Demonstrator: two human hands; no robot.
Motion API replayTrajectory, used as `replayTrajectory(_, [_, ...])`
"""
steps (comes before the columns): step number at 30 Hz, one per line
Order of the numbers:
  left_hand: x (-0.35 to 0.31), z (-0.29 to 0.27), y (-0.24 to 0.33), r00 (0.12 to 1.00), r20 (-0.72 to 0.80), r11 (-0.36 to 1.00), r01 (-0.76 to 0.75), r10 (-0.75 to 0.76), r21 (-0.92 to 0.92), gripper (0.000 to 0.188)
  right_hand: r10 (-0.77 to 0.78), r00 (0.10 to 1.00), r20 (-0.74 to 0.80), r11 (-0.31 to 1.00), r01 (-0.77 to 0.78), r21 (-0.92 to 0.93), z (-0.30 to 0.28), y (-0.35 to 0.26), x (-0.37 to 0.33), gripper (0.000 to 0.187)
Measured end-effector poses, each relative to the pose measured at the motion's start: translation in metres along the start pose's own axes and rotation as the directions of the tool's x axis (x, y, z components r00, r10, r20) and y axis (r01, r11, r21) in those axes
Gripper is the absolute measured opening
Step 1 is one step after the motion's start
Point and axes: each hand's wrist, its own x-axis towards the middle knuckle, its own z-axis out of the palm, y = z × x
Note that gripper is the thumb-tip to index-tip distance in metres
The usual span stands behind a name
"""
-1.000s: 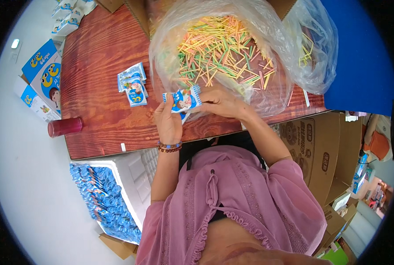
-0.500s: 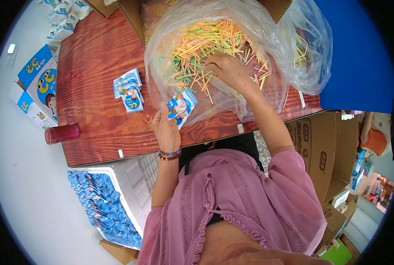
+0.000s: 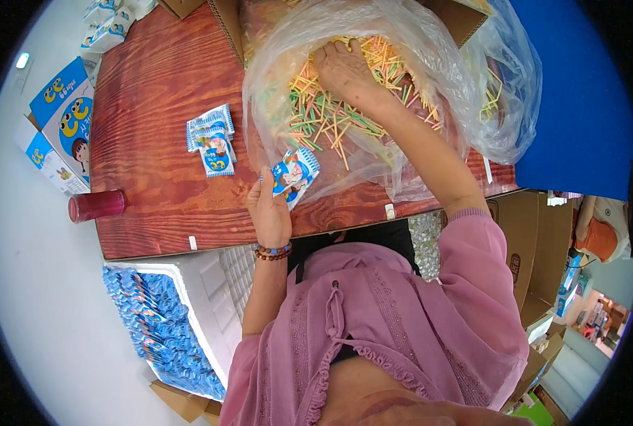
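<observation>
My left hand (image 3: 268, 211) is closed on a small blue-and-white packet (image 3: 295, 174), pinched at its left side near the table's front edge. Thin sticks (image 3: 323, 117) in yellow, pink and green lie heaped inside a clear plastic bag (image 3: 263, 92) spread on the table. Into the upper part of that heap reaches my right hand (image 3: 346, 74), palm down, its fingers apart on the sticks; the fingertips are partly hidden. Several similar packets (image 3: 214, 142) lie overlapped to the left of the bag.
The reddish wooden table (image 3: 157, 92) carries a pink-red jar (image 3: 98, 206) at its left edge. Beside it stands a printed blue-and-white carton (image 3: 64, 128). A white foam box (image 3: 206, 298) full of blue packets is at lower left. Cardboard boxes (image 3: 543, 263) stand at right.
My right hand has moved up and slightly left, deeper into the stick heap, and its fingers have spread. My left hand keeps the packet in nearly the same place. The view has shifted slightly.
</observation>
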Motion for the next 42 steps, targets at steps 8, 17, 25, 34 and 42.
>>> replayTrajectory(8, [-0.001,0.002,-0.002,1.0,-0.016,1.0,-0.004,0.004,-0.018,0.022,-0.047,0.99,-0.132,0.998,0.04,-0.054,0.006,0.003,-0.008,0.031])
replayTrajectory(17, [-0.005,0.009,0.0,0.999,-0.035,1.0,-0.011,0.012,0.01,0.023,-0.061,0.987,-0.152,0.993,0.075,0.089,0.024,0.026,-0.015,0.027])
replayTrajectory(25, [-0.003,0.006,-0.002,1.0,-0.026,1.0,0.0,0.0,0.015,0.023,0.131,0.987,-0.095,0.914,-0.083,0.396,0.018,0.035,-0.016,0.021])
replayTrajectory(34, [-0.004,0.004,-0.002,0.999,-0.048,1.0,0.015,-0.015,-0.001,0.022,0.442,0.894,0.076,0.264,-0.21,0.941,-0.04,0.016,-0.062,0.032])
replayTrajectory(42, [-0.004,0.011,-0.008,0.999,-0.008,0.999,0.038,-0.038,0.003,0.022,0.595,0.794,0.124,0.044,-0.186,0.982,0.038,-0.005,-0.115,0.034])
